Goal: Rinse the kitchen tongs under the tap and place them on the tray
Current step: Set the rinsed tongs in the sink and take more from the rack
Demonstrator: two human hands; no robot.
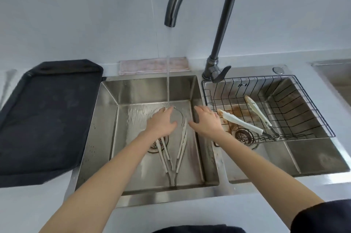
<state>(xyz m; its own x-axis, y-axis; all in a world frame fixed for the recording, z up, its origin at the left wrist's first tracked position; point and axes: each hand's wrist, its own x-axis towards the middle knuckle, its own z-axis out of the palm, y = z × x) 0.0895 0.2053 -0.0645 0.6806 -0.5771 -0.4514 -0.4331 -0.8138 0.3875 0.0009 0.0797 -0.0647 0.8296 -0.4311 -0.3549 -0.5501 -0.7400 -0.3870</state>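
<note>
White kitchen tongs (179, 149) lie on the floor of the left sink basin (106, 118), their hinge toward me and arms spread apart. Water runs from the dark tap (220, 29) in a thin stream that lands by the fingertips of my left hand (163, 122). That hand is open, palm down, hovering over the tips of the tongs' left arm. My right hand (206, 121) is open too, above the divider between the basins, holding nothing. A second pair of soiled tongs (247, 123) rests in the wire basket (303, 111). The black tray (43, 118) sits left of the sink.
The wire basket hangs inside the right basin, which has brown stains around its drain (244, 135). A folded pink cloth (153, 65) lies behind the left basin. The tap lever (221, 75) points toward the basket. A small round button (277, 70) sits on the sink rim at the back right.
</note>
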